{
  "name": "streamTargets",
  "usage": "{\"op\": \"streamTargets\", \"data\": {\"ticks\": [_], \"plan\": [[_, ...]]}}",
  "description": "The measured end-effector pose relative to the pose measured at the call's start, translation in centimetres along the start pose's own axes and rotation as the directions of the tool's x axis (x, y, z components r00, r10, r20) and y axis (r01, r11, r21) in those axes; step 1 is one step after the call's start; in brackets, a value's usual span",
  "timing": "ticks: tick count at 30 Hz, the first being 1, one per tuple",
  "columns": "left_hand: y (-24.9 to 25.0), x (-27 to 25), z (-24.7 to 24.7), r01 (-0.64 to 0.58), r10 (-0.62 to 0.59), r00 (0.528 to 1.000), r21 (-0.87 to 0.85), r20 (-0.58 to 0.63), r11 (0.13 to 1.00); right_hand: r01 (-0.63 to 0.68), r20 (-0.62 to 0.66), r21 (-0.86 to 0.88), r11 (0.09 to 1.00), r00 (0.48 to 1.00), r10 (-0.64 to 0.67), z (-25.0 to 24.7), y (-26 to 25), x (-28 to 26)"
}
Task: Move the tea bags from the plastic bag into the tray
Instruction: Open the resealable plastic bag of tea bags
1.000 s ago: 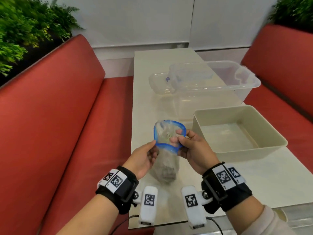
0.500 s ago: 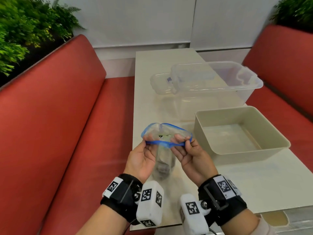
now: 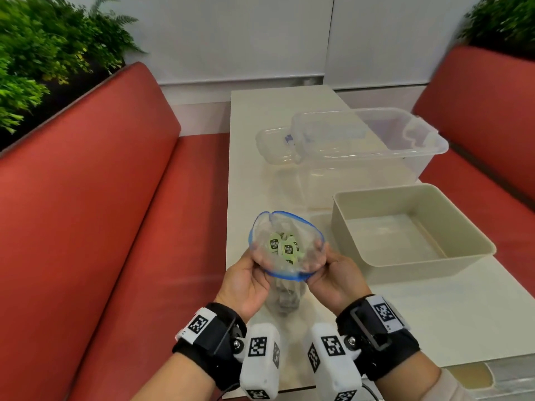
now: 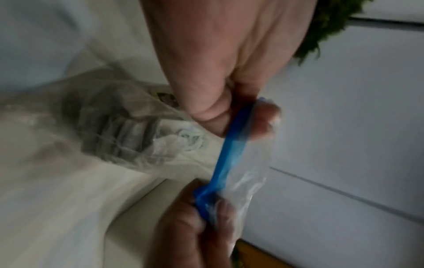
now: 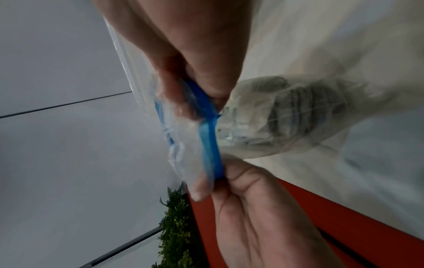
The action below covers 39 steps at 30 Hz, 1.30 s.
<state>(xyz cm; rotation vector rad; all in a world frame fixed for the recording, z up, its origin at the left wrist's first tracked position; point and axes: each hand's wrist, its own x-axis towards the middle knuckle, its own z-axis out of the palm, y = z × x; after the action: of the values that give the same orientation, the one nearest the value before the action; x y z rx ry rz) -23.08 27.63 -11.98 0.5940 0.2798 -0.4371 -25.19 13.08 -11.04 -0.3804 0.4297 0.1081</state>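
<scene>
A clear plastic bag [image 3: 285,227] with a blue zip rim hangs above the table's near left part, its mouth spread wide. Several tea bags [image 3: 285,248] with green tags lie inside; the bag [image 4: 119,130] [image 5: 286,116] bulges with them in both wrist views. My left hand [image 3: 246,280] pinches the rim's left side, with fingers reaching inside the mouth. My right hand [image 3: 335,277] pinches the rim's right side the same way. The beige tray [image 3: 411,267] stands just right of the bag, with nothing in it.
Behind the tray stand a large clear plastic tub [image 3: 367,146] and a smaller clear container [image 3: 273,144]. The narrow cream table [image 3: 434,322] runs between two red benches [image 3: 101,227]. Green plants [image 3: 43,53] sit behind the left bench.
Both hands have pulled the bag's mouth from a flattened slit into a wide round opening and tipped it toward me, so the tea bags now show inside.
</scene>
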Motion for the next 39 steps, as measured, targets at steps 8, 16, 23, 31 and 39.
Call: {"op": "streamTargets", "data": {"ticks": [8,16,23,31,39], "plan": [[3.8,0.3,2.3,-0.167,0.389,0.918,0.962,0.072,0.217,0.038,-0.009,-0.255,0.966,0.999,-0.042,0.1,-1.4,0.5],[4.1,2.8,6.6,-0.179,0.125,0.852,0.508,0.508,-0.843,0.240,0.082,-0.889,0.389,0.921,-0.381,2.6,-1.8,0.1],[7.5,3.1,6.2,-0.153,0.196,0.841,0.569,0.505,-0.808,0.104,0.232,-0.961,-0.256,0.807,-0.543,1.7,-4.0,-0.4],[7.9,3.2,5.2,-0.172,0.141,0.925,0.719,0.353,-0.673,0.119,0.277,-0.936,-0.330,0.828,-0.487,1.9,-5.4,0.3],[7.6,3.4,2.4,-0.240,0.042,0.966,0.942,0.256,-0.233,0.194,0.200,-0.980,-0.048,0.930,-0.309,1.8,-4.7,0.8]]}}
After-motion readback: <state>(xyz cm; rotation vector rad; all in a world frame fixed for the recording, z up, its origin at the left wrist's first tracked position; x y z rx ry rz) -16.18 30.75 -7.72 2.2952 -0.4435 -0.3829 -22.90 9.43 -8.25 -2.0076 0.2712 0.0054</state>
